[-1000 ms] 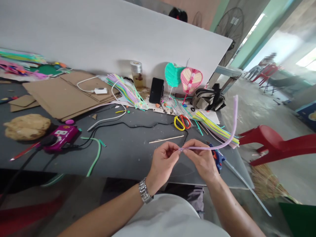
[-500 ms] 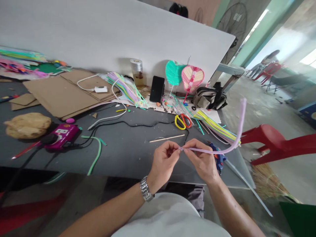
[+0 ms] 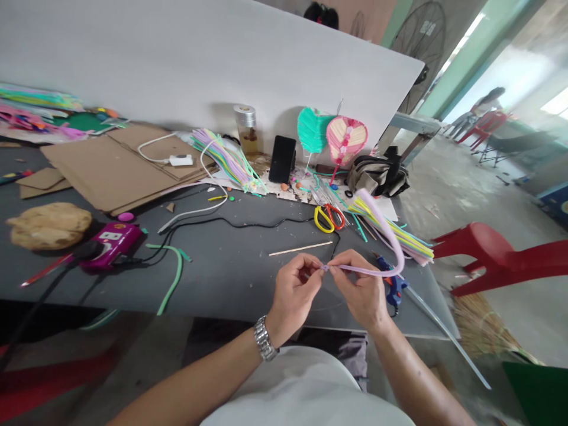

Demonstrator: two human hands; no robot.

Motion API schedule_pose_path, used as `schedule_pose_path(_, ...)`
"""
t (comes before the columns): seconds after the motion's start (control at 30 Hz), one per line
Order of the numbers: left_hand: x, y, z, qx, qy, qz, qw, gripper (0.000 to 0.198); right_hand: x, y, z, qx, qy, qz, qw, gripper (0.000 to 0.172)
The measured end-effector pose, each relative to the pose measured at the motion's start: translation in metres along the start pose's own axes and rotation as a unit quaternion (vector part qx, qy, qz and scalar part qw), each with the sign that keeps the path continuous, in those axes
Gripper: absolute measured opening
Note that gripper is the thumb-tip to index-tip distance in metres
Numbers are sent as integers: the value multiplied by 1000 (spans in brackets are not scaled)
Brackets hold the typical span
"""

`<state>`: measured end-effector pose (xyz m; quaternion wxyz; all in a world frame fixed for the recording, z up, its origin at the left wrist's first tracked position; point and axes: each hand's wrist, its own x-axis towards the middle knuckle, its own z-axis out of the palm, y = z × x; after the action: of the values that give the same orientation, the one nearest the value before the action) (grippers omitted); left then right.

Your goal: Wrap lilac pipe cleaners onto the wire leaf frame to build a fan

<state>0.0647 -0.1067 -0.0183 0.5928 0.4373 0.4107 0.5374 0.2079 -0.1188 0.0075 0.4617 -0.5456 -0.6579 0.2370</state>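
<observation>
We can read no words or numbers. We make out only an illegible mark (image 3: 119, 226) on the magenta power box (image 3: 114, 249) at left, and a blurred tag (image 3: 428, 28) on the fan (image 3: 420, 52), upper right.

My left hand (image 3: 293, 300) and right hand (image 3: 361, 296) close together before my torso (image 3: 306, 387), both pinching, thumbs (image 3: 312, 286) pointing toward each other. Left's fingers (image 3: 296, 267) curled. Left forearm (image 3: 199, 374) slants up from lower left, right forearm (image 3: 410, 367) from lower right.
</observation>
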Motion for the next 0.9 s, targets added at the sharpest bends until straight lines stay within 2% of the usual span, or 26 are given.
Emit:
schedule_pose_path(0.13,-3,-3,-2,25,0,20,999,20,1,-2,-1,21,-7,41,999,12)
schedule_pose_path(0.27,-5,-6,-2,33,2,20,999,20,4,-1,-4,31,-29,44,998,11)
schedule_pose_path(0.57,-2,1,3,-12,9,-31,999,21,10,6,-14,-13,-77,-128,989,11)
schedule_pose_path(0.73,-1,0,2,-1,14,-24,1000,19,13,5,-19,-70,-84,-218,970,14)
schedule_pose_path(0.83,-1,-1,1,-7,9,-28,1000,21,13,5,-19,-106,-79,-249,960,16)
schedule_pose_path(0.9,-1,-2,2,-8,7,-35,999,22,12,5,-20,-115,-72,-245,960,16)
